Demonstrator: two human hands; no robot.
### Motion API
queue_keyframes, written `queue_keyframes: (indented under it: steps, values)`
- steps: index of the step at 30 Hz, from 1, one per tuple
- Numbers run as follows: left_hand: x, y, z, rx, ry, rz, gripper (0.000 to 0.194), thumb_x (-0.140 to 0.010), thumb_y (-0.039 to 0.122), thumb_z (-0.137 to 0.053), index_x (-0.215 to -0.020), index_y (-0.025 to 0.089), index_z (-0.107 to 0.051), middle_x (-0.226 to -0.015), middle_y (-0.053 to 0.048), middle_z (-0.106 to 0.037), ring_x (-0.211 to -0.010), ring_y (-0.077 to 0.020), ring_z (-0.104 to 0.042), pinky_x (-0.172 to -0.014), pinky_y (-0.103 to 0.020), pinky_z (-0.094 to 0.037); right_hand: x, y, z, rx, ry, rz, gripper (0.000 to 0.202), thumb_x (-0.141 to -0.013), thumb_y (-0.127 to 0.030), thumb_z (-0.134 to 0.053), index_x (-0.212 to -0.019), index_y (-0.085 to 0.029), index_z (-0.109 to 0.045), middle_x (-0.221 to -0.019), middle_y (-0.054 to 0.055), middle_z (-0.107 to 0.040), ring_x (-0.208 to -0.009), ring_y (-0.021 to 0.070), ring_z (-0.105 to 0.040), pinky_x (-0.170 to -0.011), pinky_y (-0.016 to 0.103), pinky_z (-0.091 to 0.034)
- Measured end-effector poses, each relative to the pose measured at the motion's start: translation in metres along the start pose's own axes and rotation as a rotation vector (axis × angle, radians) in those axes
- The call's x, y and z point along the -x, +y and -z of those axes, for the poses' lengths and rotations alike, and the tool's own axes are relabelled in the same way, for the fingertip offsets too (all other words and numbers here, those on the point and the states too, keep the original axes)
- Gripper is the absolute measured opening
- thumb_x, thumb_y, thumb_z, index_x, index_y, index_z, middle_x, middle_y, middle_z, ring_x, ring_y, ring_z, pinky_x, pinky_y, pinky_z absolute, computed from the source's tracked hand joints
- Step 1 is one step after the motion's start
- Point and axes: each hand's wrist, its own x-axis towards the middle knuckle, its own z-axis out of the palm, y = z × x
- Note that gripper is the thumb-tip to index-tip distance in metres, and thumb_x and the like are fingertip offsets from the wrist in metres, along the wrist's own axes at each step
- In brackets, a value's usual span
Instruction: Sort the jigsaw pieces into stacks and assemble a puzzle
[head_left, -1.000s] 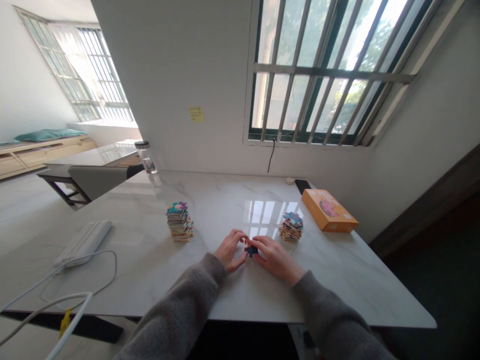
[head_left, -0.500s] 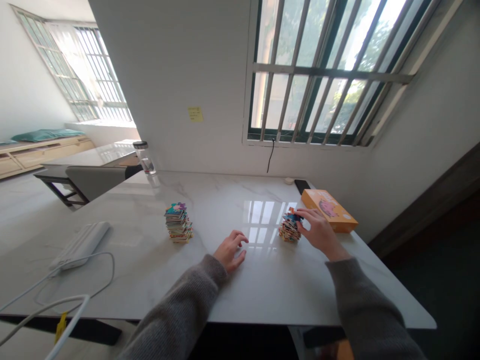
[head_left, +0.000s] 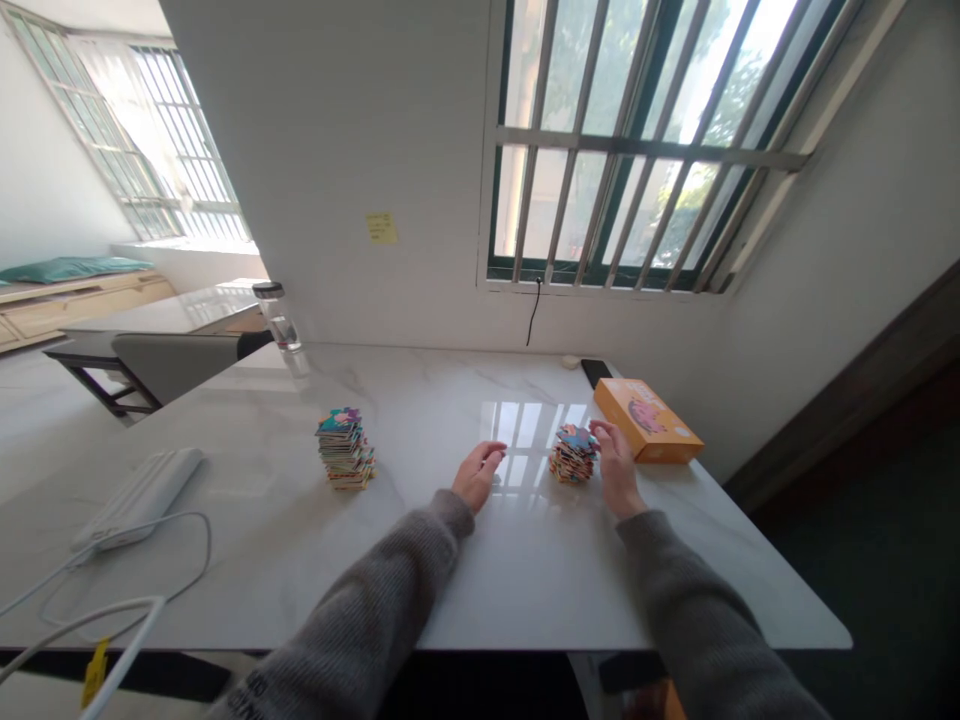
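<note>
Two piles of colourful puzzle pieces stand on the white marbled table. The taller left pile (head_left: 346, 450) leans slightly and has a teal and purple piece on top. The lower right pile (head_left: 573, 455) has a blue piece on top. Beside that pile's right edge is my right hand (head_left: 618, 468), fingers apart and curved, holding nothing that shows. Between the piles, nearer the right one, my left hand (head_left: 478, 474) hovers over the table with its fingers bent and apart, holding nothing.
An orange box (head_left: 649, 420) lies right of the right pile, with a black phone (head_left: 596, 373) behind it. A bottle (head_left: 278, 318) stands at the back left. A white power strip (head_left: 139, 498) with cables lies on the left.
My right hand has let go of the piece on top of the right pile and drawn back to its side. My left hand has moved forward and right. The view has shifted slightly.
</note>
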Motion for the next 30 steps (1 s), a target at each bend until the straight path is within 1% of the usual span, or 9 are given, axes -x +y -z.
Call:
queue_keyframes:
  steps: [3, 5, 7, 11, 17, 22, 26, 28, 30]
  values:
    - [-0.033, 0.001, -0.042, 0.156, 0.042, 0.067, 0.039, -0.094, 0.039, -0.039, -0.117, 0.018, -0.063, -0.117, -0.012, -0.067, -0.113, -0.0241, -0.06, -0.102, -0.039, -0.044, 0.005, 0.009, -0.007, -0.162, -0.049, -0.116, 0.038, -0.086, -0.053, -0.051, -0.104, -0.023, -0.066, -0.102, 0.005, -0.068, -0.094, 0.0228, -0.062, -0.084, 0.036, -0.049]
    - [-0.053, 0.002, -0.07, 0.276, 0.074, 0.13, 0.041, -0.096, 0.043, -0.039, -0.121, 0.021, -0.063, -0.124, -0.011, -0.065, -0.119, -0.0234, -0.057, -0.106, -0.039, -0.04, 0.008, 0.01, -0.009, -0.223, -0.109, -0.132, 0.039, -0.086, -0.055, -0.052, -0.107, -0.025, -0.066, -0.101, 0.003, -0.069, -0.091, 0.0216, -0.063, -0.081, 0.034, -0.049]
    - [-0.068, 0.004, -0.095, 0.318, 0.075, 0.155, 0.046, -0.097, 0.045, -0.033, -0.122, 0.021, -0.063, -0.125, -0.011, -0.065, -0.121, -0.024, -0.057, -0.108, -0.041, -0.04, 0.009, 0.009, -0.01, -0.239, -0.133, -0.118, 0.04, -0.087, -0.055, -0.051, -0.109, -0.025, -0.066, -0.101, 0.003, -0.069, -0.091, 0.0214, -0.063, -0.081, 0.034, -0.049]
    - [-0.082, 0.008, -0.126, 0.346, 0.041, 0.151, 0.054, -0.1, 0.042, -0.022, -0.121, 0.017, -0.065, -0.12, -0.012, -0.067, -0.117, -0.0241, -0.06, -0.107, -0.042, -0.042, 0.007, 0.012, -0.014, -0.227, -0.09, -0.067, 0.043, -0.088, -0.055, -0.046, -0.11, -0.023, -0.066, -0.098, 0.003, -0.07, -0.091, 0.022, -0.062, -0.083, 0.034, -0.048]
    - [-0.069, 0.016, -0.142, 0.379, 0.057, 0.085, 0.044, -0.1, 0.039, -0.031, -0.113, 0.021, -0.069, -0.118, -0.006, -0.068, -0.117, -0.0201, -0.059, -0.109, -0.032, -0.04, 0.004, 0.016, -0.02, -0.168, -0.063, -0.015, 0.044, -0.088, -0.05, -0.043, -0.107, -0.019, -0.067, -0.101, 0.005, -0.069, -0.093, 0.0216, -0.061, -0.085, 0.033, -0.047]
    - [-0.065, 0.016, -0.148, 0.377, 0.106, 0.15, 0.038, -0.1, 0.034, -0.031, -0.107, 0.021, -0.066, -0.117, -0.006, -0.066, -0.117, -0.0192, -0.057, -0.111, -0.031, -0.038, 0.003, 0.018, -0.022, -0.166, -0.062, -0.013, 0.045, -0.086, -0.05, -0.042, -0.108, -0.02, -0.068, -0.101, 0.005, -0.07, -0.093, 0.0218, -0.061, -0.086, 0.034, -0.046]
    - [-0.068, 0.011, -0.152, 0.393, 0.118, 0.207, 0.034, -0.101, 0.036, -0.032, -0.102, 0.022, -0.063, -0.119, -0.007, -0.064, -0.124, -0.0205, -0.053, -0.116, -0.033, -0.031, 0.003, 0.018, -0.022, -0.181, -0.089, -0.029, 0.045, -0.086, -0.051, -0.042, -0.104, -0.02, -0.069, -0.1, 0.005, -0.072, -0.092, 0.0224, -0.063, -0.084, 0.034, -0.047]
    - [-0.068, 0.009, -0.153, 0.425, 0.104, 0.244, 0.034, -0.101, 0.04, -0.032, -0.103, 0.022, -0.061, -0.126, -0.007, -0.061, -0.131, -0.0205, -0.047, -0.119, -0.032, -0.027, 0.003, 0.018, -0.022, -0.177, -0.087, -0.025, 0.044, -0.086, -0.051, -0.042, -0.102, -0.02, -0.069, -0.099, 0.005, -0.072, -0.091, 0.0224, -0.063, -0.084, 0.034, -0.048]
    - [-0.068, 0.01, -0.151, 0.481, 0.044, 0.295, 0.035, -0.1, 0.044, -0.032, -0.108, 0.022, -0.058, -0.134, -0.007, -0.056, -0.138, -0.0199, -0.041, -0.119, -0.03, -0.027, 0.003, 0.017, -0.021, -0.171, -0.086, -0.018, 0.043, -0.086, -0.051, -0.043, -0.101, -0.02, -0.069, -0.098, 0.005, -0.072, -0.09, 0.0225, -0.063, -0.084, 0.034, -0.048]
